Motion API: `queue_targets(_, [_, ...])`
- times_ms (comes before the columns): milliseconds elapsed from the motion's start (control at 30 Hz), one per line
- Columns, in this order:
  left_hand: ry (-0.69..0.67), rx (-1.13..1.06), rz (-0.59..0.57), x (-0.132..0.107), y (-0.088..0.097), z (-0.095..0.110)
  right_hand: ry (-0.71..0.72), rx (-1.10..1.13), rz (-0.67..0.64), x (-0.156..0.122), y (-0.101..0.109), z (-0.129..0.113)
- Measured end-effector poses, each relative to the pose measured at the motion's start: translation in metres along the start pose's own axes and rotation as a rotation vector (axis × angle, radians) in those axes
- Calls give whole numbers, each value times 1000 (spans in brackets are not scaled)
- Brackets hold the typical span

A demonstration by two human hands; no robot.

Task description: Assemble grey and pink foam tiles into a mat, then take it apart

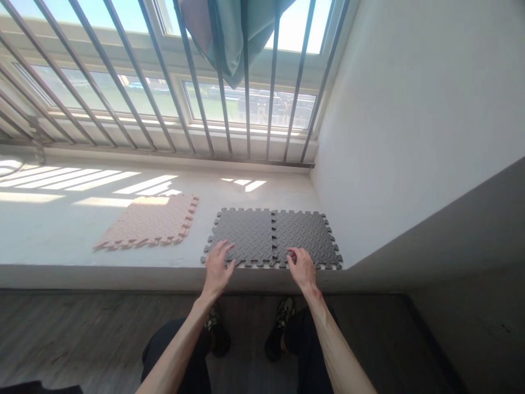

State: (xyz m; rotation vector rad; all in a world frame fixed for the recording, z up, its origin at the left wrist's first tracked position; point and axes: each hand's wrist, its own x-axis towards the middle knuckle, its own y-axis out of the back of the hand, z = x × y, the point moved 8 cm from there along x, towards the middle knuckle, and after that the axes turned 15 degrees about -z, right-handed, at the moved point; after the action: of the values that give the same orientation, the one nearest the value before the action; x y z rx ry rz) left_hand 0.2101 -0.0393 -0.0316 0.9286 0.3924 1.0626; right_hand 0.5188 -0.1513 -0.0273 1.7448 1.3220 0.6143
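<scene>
Loose black trousers (311, 339), dark low sneakers (281, 328) with an olive and cream camouflage-like pattern on top, bare forearms (336, 345), bare left hand (217, 268), bare right hand (301, 268), long slim fingers (223, 254)

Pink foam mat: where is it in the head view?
The pink foam mat lies left of centre on the white sill, beside the joined grey foam mats and not touching them.

grey foam mats (241, 232): matt, rough treadplate texture | pink foam mat (147, 223): matt, textured | window bars (246, 109): metal
</scene>
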Motion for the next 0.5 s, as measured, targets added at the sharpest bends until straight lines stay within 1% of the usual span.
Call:
queue_targets(33, [-124,34,-94,6,-13,19,63,-17,20,0,0,-2])
queue_targets(100, [-292,107,-224,15,-39,49,172,-44,32,1,-6,-8])
queue_targets(133, [-344,144,-263,19,-50,60,210,-55,26,1,-9,-12])
queue_targets(200, [-412,205,-311,25,-68,75,259,-86,-1,1,-17,-17])
queue_targets(267, [-443,248,-337,28,-81,82,285,-128,-30,0,-23,-21])
queue_targets(333, [-446,278,-346,29,-89,82,312,-166,-53,-3,-26,-25])
queue_targets(400, [-442,300,-347,29,-93,79,337,-191,-65,-7,-27,-28])
queue_targets(500, [-450,323,-346,29,-93,76,350,-197,-70,-8,-26,-29])
